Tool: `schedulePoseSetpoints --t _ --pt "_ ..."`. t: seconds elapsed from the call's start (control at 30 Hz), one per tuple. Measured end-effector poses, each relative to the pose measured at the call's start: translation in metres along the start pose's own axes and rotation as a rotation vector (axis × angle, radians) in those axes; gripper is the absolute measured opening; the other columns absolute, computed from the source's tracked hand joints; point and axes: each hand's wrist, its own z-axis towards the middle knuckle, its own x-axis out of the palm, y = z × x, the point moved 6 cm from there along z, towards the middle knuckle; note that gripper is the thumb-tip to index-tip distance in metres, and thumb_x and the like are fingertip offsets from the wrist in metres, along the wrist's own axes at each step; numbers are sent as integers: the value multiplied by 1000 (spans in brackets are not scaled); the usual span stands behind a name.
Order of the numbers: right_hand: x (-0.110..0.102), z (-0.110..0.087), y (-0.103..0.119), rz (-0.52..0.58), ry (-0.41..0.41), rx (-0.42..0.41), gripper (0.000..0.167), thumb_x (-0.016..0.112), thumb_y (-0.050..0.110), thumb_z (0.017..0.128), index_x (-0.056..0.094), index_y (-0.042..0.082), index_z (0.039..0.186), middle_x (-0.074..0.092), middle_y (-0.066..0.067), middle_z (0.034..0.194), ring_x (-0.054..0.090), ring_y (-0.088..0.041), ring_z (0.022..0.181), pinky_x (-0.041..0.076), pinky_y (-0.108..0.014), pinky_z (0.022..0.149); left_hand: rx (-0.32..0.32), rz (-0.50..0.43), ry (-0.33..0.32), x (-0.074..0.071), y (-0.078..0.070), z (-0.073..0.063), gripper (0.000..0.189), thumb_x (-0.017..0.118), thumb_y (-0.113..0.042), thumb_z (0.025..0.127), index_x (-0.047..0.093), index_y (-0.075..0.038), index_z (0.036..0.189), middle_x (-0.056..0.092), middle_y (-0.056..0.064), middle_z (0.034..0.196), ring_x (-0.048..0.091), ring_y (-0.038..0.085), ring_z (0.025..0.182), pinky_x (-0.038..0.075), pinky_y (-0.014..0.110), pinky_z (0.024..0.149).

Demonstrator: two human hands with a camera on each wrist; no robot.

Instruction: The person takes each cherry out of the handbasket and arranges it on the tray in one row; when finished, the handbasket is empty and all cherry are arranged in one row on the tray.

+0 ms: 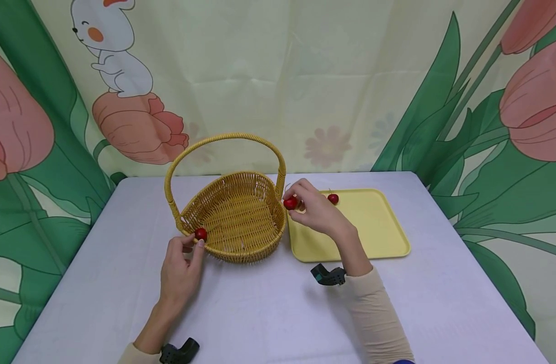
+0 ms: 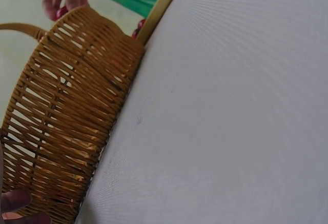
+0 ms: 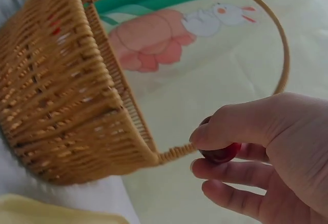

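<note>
My right hand [image 1: 318,210] pinches a red cherry [image 1: 290,203] between thumb and fingers, just beyond the right rim of a wicker basket [image 1: 243,217]. In the right wrist view, that cherry [image 3: 221,153] sits at the thumb tip, apart from the basket. My left hand [image 1: 181,268] holds the basket's near-left rim, with some fingers [image 2: 16,200] against the outer wall in the left wrist view. Another red cherry [image 1: 200,234] shows right by the left fingertips, seemingly inside the rim; red glints through the weave in the right wrist view.
A yellow tray [image 1: 369,242] lies right of the basket, with a cherry [image 1: 333,198] near its far edge. The basket's tall arched handle [image 1: 232,135] rises above it. A white cloth covers the table [image 1: 260,313]; a printed curtain [image 1: 269,76] hangs behind.
</note>
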Motion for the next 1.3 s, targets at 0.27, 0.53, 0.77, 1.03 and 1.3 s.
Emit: schedulePoseSetpoints --t 0.27,0.53,0.77,1.03,1.3 --pt "-23 -4 -32 39 -87 99 24 67 3 89 62 8 112 51 -9 117 61 -23 94 55 -40 81 15 -6 -5 0 0 0 32 60 -25 99 57 -1 121 60 9 108 60 20 92 47 21 68" --pt "-37 -10 -72 34 -192 225 31 69 7 91 64 8 122 52 -11 126 64 -29 99 55 -39 81 18 -19 -9 -2 -1 1 32 61 -24 99 57 -1 121 61 10 108 60 19 92 45 17 67" --pt "-47 -18 -98 51 -287 309 35 69 7 92 63 5 127 50 -16 131 65 -33 101 57 -46 85 12 -21 -2 -1 -1 2 32 60 -24 99 57 0 121 61 10 108 60 19 92 46 17 67" --pt "-52 -28 -126 21 -321 401 39 66 12 95 60 6 133 48 -20 134 62 -37 109 56 -48 86 5 -24 -1 0 -1 2 32 60 -23 100 57 0 121 61 10 108 60 20 92 44 15 68" --pt "-50 -34 -147 16 -356 468 46 64 10 95 53 0 139 50 -24 132 62 -37 106 54 -44 86 3 -26 2 0 0 0 33 59 -23 100 56 1 122 62 11 109 59 19 93 41 14 68"
